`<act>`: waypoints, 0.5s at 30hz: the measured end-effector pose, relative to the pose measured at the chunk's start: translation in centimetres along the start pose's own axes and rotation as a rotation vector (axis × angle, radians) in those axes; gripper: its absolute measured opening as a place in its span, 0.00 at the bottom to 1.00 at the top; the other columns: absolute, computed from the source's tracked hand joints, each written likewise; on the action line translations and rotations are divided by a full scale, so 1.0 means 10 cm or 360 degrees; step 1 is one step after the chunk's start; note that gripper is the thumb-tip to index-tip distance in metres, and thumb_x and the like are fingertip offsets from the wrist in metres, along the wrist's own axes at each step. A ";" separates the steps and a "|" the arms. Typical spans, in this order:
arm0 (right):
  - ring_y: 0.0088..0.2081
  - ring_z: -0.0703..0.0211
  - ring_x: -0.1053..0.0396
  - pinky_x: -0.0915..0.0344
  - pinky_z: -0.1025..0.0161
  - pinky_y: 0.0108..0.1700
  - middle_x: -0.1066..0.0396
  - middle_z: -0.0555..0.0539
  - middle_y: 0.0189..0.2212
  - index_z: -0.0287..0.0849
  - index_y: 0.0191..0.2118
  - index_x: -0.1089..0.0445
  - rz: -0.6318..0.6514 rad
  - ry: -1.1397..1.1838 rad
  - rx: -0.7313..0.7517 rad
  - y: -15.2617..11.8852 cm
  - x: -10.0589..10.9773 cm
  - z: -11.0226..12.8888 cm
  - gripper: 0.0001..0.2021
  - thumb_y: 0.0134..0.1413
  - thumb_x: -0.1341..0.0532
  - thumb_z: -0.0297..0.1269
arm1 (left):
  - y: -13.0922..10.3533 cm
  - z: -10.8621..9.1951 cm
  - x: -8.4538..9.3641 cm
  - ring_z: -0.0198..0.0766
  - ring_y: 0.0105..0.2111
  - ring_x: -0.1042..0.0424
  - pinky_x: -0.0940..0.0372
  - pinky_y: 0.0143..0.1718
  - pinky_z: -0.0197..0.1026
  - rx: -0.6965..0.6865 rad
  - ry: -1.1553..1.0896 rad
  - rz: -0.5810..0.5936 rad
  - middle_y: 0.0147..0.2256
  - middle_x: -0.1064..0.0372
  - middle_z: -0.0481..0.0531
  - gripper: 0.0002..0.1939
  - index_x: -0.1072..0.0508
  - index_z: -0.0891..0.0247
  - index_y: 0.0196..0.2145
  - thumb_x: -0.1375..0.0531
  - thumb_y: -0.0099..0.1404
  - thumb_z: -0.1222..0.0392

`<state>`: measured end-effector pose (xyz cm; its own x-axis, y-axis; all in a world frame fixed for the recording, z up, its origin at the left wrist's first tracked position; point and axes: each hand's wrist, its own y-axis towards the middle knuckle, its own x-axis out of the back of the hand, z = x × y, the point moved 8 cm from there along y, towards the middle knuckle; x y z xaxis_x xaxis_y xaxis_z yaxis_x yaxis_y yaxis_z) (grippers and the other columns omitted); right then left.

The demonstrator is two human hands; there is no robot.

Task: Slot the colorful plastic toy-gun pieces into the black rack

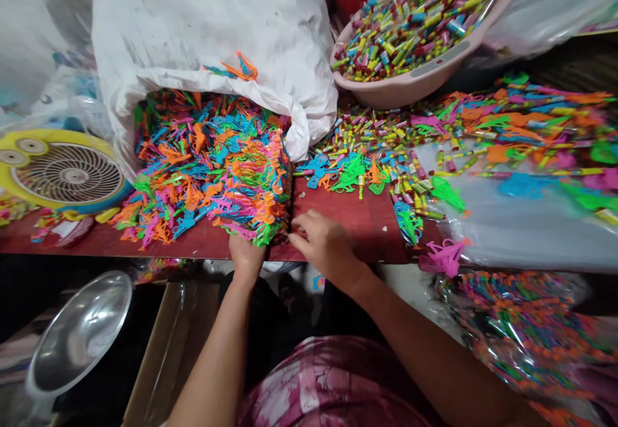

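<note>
A heap of small bright plastic toy pieces (193, 176) in orange, pink, green and blue spills from a white sack onto the red tabletop (333, 214). At the heap's front right edge, my left hand (247, 258) reaches in under the pieces, and its fingers are hidden. Just right of that edge is my right hand (326, 243), slightly blurred. Its thumb and forefinger are bent and a little apart, with nothing visible between them. Its fingertips are close to the heap's side; I cannot tell whether they touch it.
Behind the heap bulges the white sack (217, 21). A pink basin (400, 92) of small coloured tubes stands at the back right, with more tubes (381, 127) below it. To the left are a yellow fan (72, 172) and a metal bowl (82, 333). Bagged toys (531, 324) lie lower right.
</note>
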<state>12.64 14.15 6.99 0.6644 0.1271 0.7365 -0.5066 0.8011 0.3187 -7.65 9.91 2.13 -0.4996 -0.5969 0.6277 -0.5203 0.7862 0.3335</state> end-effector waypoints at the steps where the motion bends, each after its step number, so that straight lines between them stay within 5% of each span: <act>1: 0.34 0.57 0.31 0.44 0.62 0.34 0.27 0.47 0.34 0.44 0.36 0.28 0.0050 -0.0040 0.0003 -0.01 -0.11 0.08 0.04 0.61 0.38 0.38 | 0.00 -0.02 0.00 0.55 0.52 0.28 0.35 0.57 0.56 -0.0015 0.0087 0.0005 0.48 0.24 0.63 0.19 0.24 0.64 0.45 0.38 0.58 0.53; 7: 0.36 0.53 0.32 0.48 0.59 0.34 0.27 0.44 0.35 0.42 0.36 0.29 -0.0003 -0.0267 -0.0010 0.02 -0.27 0.23 0.05 0.62 0.41 0.35 | -0.01 -0.06 -0.01 0.59 0.47 0.26 0.33 0.51 0.57 0.0022 0.0285 0.0043 0.44 0.23 0.65 0.17 0.23 0.66 0.40 0.40 0.57 0.52; 15: 0.35 0.56 0.34 0.48 0.59 0.35 0.29 0.46 0.31 0.44 0.31 0.30 -0.0227 -0.0194 0.0244 -0.06 -0.27 0.25 0.11 0.66 0.44 0.36 | -0.03 -0.14 0.01 0.47 0.38 0.25 0.31 0.42 0.46 0.0091 0.0131 -0.0011 0.40 0.23 0.57 0.16 0.25 0.64 0.40 0.40 0.59 0.51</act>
<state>9.81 11.85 6.24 0.6687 -0.0600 0.7411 -0.4958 0.7068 0.5046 -6.54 9.80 3.12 -0.4384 -0.5852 0.6821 -0.5632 0.7704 0.2989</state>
